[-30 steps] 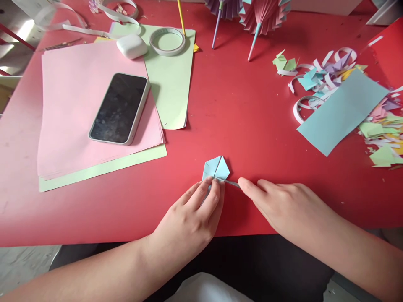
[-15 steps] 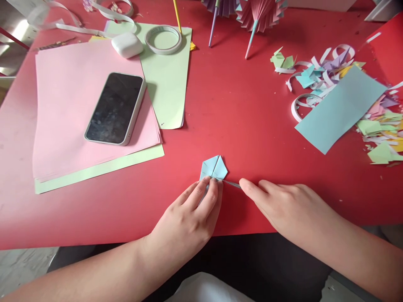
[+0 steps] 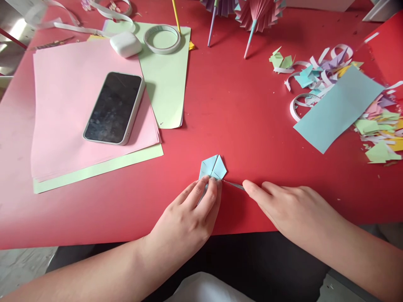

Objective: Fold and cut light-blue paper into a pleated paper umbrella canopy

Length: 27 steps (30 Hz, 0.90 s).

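A small folded light-blue paper piece [image 3: 214,167] lies on the red table [image 3: 239,100] near its front edge. My left hand [image 3: 189,224] rests on the piece's lower part, fingers together and pressing it down, hiding that part. A thin blue flap [image 3: 233,184] runs out to the right from under those fingers. My right hand [image 3: 292,209] lies flat on the table with fingers stretched out, its forefinger tip touching the end of that flap.
A phone [image 3: 113,108] lies on stacked pink paper [image 3: 59,105] at left, with a green sheet [image 3: 166,79], tape roll [image 3: 162,39] and white earbud case [image 3: 126,43] behind. A blue sheet [image 3: 338,107] and paper scraps [image 3: 317,73] lie at right; paper fans [image 3: 255,12] at the back.
My right forefinger has slid a little to the right along the thin flap. The left hand stays pressed on the folded piece.
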### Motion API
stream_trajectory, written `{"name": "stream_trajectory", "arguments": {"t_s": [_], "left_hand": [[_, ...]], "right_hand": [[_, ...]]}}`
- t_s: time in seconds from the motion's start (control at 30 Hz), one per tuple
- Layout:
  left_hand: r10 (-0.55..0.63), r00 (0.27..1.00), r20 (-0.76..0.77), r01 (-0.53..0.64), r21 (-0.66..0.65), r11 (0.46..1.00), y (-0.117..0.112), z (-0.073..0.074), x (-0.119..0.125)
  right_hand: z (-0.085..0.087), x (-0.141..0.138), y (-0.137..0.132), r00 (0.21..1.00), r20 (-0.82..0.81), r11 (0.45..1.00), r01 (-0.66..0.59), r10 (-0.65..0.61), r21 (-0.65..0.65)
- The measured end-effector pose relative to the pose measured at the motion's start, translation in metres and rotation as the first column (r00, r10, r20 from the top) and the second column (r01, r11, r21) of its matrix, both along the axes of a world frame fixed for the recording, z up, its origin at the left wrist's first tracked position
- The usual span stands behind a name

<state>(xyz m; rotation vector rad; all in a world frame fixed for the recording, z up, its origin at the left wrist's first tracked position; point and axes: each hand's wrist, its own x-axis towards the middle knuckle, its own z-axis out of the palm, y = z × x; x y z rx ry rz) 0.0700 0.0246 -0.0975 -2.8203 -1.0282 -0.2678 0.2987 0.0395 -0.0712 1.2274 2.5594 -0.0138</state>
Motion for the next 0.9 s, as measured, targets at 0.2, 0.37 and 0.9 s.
{"name": "stream_trajectory", "arguments": {"t_s": [0.2,0.37,0.9], "left_hand": [[-0.003,1.000,0.002,0.003,0.000,1.000,0.000,0.000,0.001],[-0.002,1.000,-0.004,0.002,0.005,1.000,0.000,0.001,-0.001],[0.001,1.000,-0.031,0.000,0.028,1.000,-0.001,0.002,-0.002]], "right_hand": [[0.001,0.001,-0.001,1.000,-0.024,1.000,-0.008,0.008,-0.002],[0.000,0.004,-0.003,0.999,-0.048,1.000,-0.006,0.007,0.010],[-0.009,0.017,-0.009,0.983,-0.181,0.993,-0.011,0.031,0.114]]}}
